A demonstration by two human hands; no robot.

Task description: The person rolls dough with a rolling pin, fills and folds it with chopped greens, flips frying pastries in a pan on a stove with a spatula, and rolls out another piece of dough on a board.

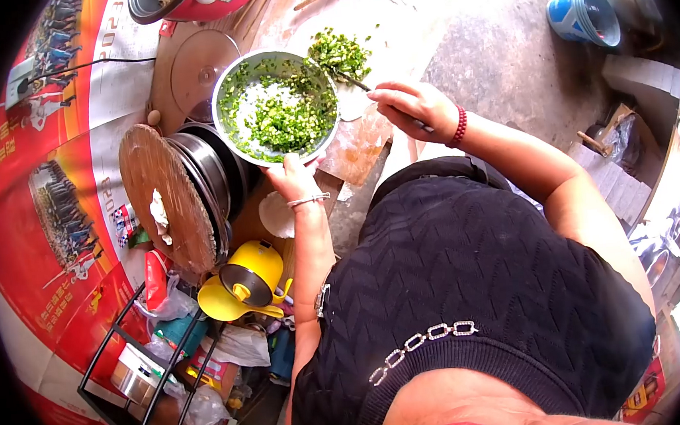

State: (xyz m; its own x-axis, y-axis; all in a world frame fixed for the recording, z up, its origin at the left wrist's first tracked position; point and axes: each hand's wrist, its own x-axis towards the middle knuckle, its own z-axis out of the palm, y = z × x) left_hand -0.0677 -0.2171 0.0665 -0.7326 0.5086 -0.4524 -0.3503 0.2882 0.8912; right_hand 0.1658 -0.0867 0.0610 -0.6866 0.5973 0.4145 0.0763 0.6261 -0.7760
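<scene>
My left hand [293, 178] grips the near rim of a pale metal bowl [334, 123], which is filled with chopped greens [289, 121] and small white bits. Held in my right hand [420, 109] is a thin metal utensil [354, 81], its shaft pointing up and left. The utensil's tip is hidden at a heap of chopped greens [340, 56] just right of the bowl. That heap lies on a bright white area, too washed out to make out clearly.
A round wooden board [165, 206] leans against dark pots [220, 162] on the left. Below sit a yellow pot [257, 260] and a black wire rack [139, 344]. A glass lid [199, 68] lies behind the bowl. Blue buckets [584, 17] stand far right.
</scene>
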